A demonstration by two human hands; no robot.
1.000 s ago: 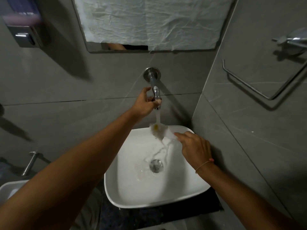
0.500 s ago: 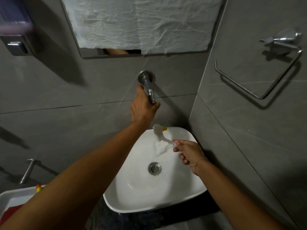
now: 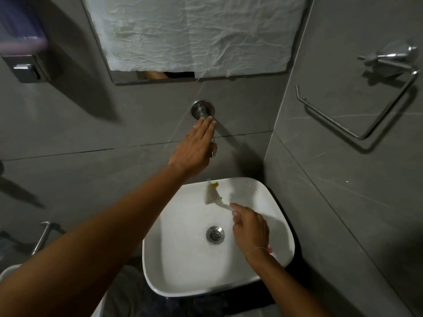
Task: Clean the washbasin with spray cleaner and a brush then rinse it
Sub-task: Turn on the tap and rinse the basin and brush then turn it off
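A white square washbasin (image 3: 272,209) with a metal drain (image 3: 215,234) sits below a chrome wall tap (image 3: 202,110). My left hand (image 3: 194,149) lies flat over the tap's spout, fingers stretched toward the wall plate, and hides most of the spout. My right hand (image 3: 250,227) grips the handle of a white brush (image 3: 212,194) whose head, with a yellow spot, hovers over the basin's far edge. No water stream shows. No spray cleaner bottle is in view.
A mirror covered with crumpled white paper (image 3: 196,33) hangs above the tap. A soap dispenser (image 3: 25,65) is mounted top left, a chrome towel ring (image 3: 357,110) on the right wall. A white bowl edge (image 3: 9,271) shows at lower left.
The water stream has stopped. My left hand shifted from gripping the spout's tip to lying flat along it. My right hand with the brush drew back slightly toward the drain.
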